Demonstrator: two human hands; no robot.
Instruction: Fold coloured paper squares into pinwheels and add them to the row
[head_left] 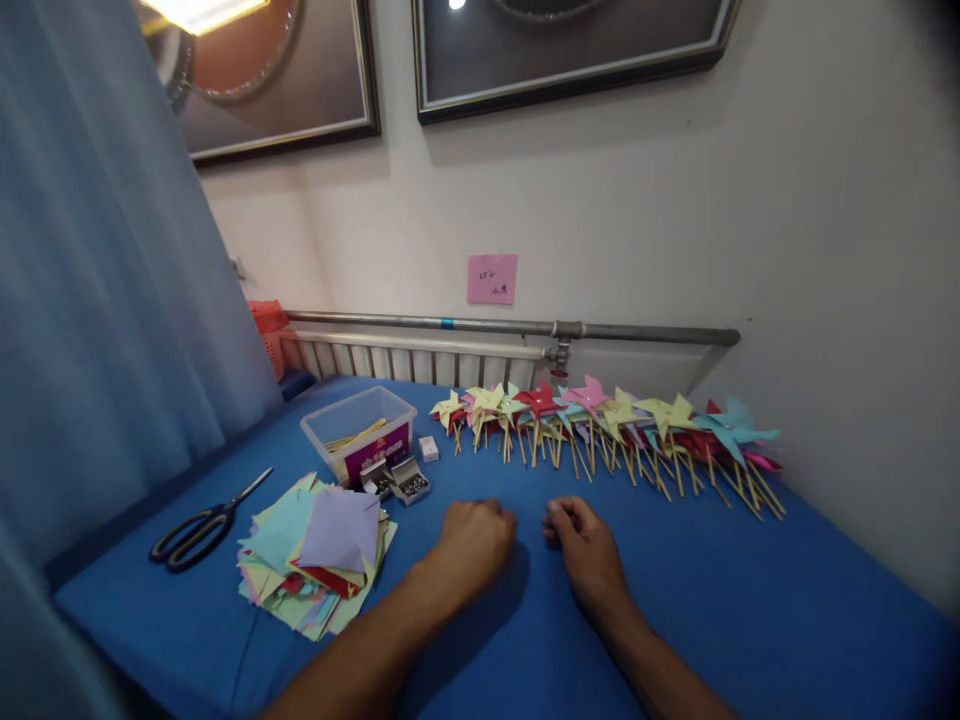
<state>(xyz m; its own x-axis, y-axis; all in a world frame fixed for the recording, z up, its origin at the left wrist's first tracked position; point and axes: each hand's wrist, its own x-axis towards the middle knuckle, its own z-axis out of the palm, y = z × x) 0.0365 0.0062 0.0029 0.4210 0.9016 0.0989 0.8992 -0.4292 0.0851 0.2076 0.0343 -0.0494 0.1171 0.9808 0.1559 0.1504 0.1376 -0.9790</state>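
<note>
Left hand (pixel 476 540) and right hand (pixel 581 545) lay fisted, apparently empty; a careless sweep could have spilled the pin boxes (pixel 405 480) just beyond the left hand.

Row of paper pinwheels (pixel 619 410), many colours, lying flat, overlapping

The left hand (pixel 476 543) and the right hand (pixel 589 555) were bare, and both forearms were uncovered too, up to the lower edge of view.
</note>
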